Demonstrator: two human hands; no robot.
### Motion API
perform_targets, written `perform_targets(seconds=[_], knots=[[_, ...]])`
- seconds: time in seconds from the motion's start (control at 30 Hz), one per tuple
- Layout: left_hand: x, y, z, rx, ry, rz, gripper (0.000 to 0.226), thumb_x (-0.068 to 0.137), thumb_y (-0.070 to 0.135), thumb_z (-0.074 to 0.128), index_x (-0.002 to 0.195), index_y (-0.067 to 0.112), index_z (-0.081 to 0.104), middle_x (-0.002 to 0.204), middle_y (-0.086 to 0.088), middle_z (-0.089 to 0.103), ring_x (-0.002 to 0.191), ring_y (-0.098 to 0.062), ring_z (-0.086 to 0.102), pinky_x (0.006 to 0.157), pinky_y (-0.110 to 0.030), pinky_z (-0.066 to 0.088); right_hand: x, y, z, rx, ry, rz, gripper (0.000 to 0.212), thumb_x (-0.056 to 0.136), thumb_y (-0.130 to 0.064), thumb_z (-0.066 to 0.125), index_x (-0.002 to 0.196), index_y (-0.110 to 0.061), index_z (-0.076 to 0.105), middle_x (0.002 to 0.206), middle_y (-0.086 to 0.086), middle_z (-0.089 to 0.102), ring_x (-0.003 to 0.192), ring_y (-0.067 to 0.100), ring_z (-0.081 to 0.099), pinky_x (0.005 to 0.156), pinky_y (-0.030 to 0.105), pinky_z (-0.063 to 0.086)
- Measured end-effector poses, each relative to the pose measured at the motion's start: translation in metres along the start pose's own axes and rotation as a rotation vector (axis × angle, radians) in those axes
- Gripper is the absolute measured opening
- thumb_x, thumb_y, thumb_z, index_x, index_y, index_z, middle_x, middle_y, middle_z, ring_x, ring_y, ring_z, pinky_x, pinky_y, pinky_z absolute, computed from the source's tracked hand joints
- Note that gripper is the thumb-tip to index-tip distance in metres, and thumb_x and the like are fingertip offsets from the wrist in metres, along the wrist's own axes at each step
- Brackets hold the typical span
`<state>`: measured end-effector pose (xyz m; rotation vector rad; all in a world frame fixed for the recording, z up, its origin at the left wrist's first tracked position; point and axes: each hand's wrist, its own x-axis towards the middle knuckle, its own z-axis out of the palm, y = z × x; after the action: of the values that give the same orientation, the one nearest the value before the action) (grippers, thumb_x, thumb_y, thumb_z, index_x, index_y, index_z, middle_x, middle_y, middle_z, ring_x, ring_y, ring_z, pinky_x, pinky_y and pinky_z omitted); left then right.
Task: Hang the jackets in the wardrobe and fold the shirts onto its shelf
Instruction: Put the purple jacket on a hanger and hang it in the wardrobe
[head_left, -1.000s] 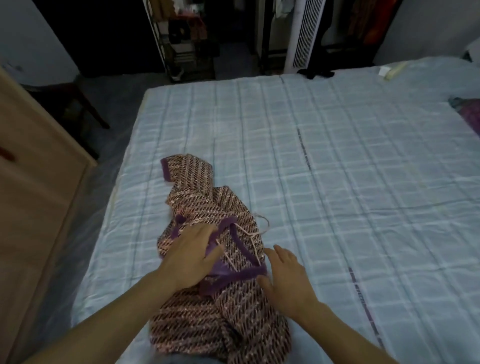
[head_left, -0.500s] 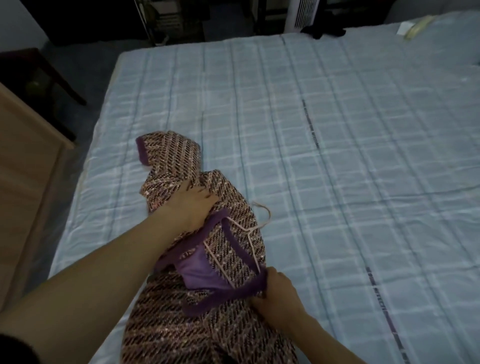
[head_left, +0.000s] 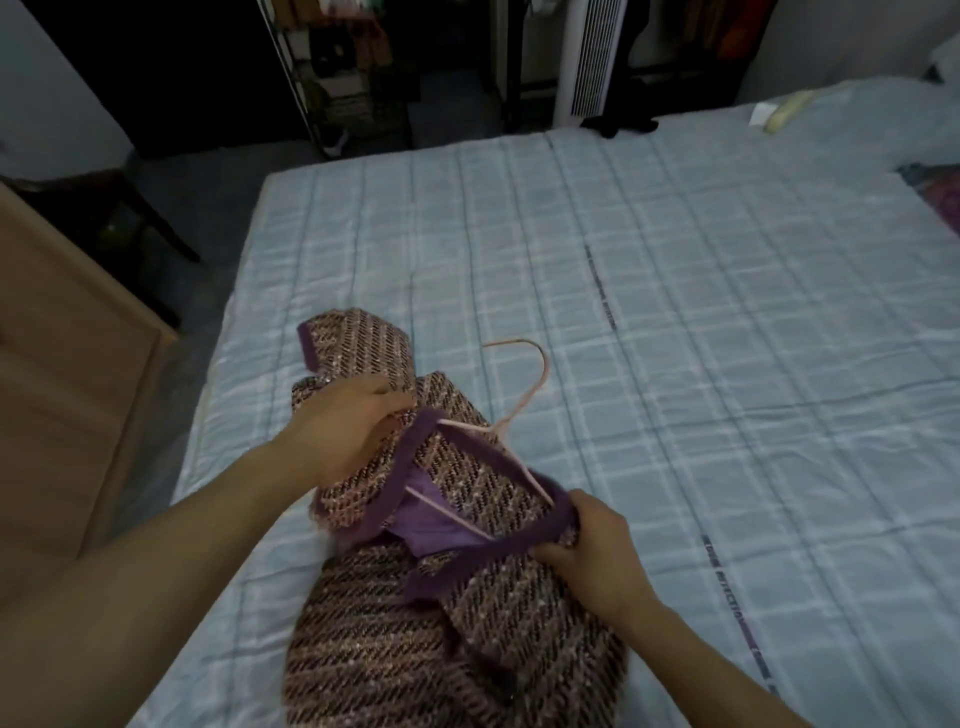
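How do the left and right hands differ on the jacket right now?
The left hand grips the jacket at a shoulder, farther up the bed; the right hand pinches its purple trim, nearer the camera. Both hold the jacket, pink hanger in its neck.

A bed (head_left: 727, 364) in pale checked cover carries a tweed jacket (head_left: 389, 649) and pink hanger (head_left: 543, 382).

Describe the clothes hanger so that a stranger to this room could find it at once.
Start at the bed with the pale blue checked cover. Near its left edge lies a pink-and-dark woven jacket with purple trim, gripped by the left hand and the right hand. The hanger is the thin pale pink wire inside its neckline, its hook sticking out over the cover.
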<state>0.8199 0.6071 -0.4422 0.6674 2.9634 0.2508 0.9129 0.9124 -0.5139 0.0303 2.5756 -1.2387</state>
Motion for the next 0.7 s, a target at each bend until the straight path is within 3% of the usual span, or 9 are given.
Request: perform_targets(seconds=[0.13,0.23,0.37,0.6,0.7], knots=[[-0.021,0.021,-0.064,-0.012,0.174,0.042,0.024,0.094,0.016,0.062,0.117,0.019,0.070,0.097,-0.003,0.062,0.086,-0.025,0.061,0.069,-0.035,0.050,-0.018,-0.035,-0.059,0.046,0.026,-0.112,0.040,0.060,-0.019,0.089,0.090,-0.033,0.065,0.088,-0.014,0.068,0.084,-0.004,0.061,0.068,0.010,0.042],[-0.034,0.043,-0.118,0.005,0.249,0.071,0.026,0.097,0.029,0.052,0.114,0.020,0.070,0.095,-0.001,0.060,0.085,-0.022,0.058,0.068,-0.035,0.050,-0.038,-0.062,-0.097,0.006,0.058,-0.238,0.039,0.067,-0.020,0.085,0.094,-0.038,0.063,0.090,-0.013,0.069,0.085,0.000,0.062,0.070,0.012,0.044],[-0.055,0.077,-0.188,0.076,0.324,0.042,0.020,0.097,0.027,0.058,0.114,0.025,0.068,0.094,0.002,0.056,0.082,-0.023,0.058,0.065,-0.040,0.050,-0.071,-0.102,-0.143,-0.033,0.167,-0.400,0.033,0.077,-0.021,0.080,0.096,-0.039,0.061,0.090,-0.015,0.066,0.084,-0.001,0.061,0.070,0.011,0.042],[-0.127,0.139,-0.300,0.138,0.499,0.001,0.033,0.099,0.042,0.044,0.115,0.025,0.066,0.094,0.002,0.053,0.084,-0.024,0.057,0.068,-0.040,0.050,-0.138,-0.181,-0.209,-0.021,0.421,-0.625,0.027,0.074,-0.016,0.082,0.099,-0.024,0.073,0.088,-0.011,0.069,0.083,0.004,0.062,0.076,0.014,0.045],[-0.164,0.165,-0.341,0.130,0.578,0.013,0.029,0.099,0.034,0.049,0.117,0.020,0.067,0.097,0.001,0.053,0.084,-0.022,0.057,0.070,-0.035,0.048,-0.169,-0.217,-0.237,-0.028,0.485,-0.706,0.029,0.074,-0.011,0.081,0.100,-0.021,0.074,0.088,-0.007,0.069,0.083,0.006,0.061,0.076,0.007,0.039]])
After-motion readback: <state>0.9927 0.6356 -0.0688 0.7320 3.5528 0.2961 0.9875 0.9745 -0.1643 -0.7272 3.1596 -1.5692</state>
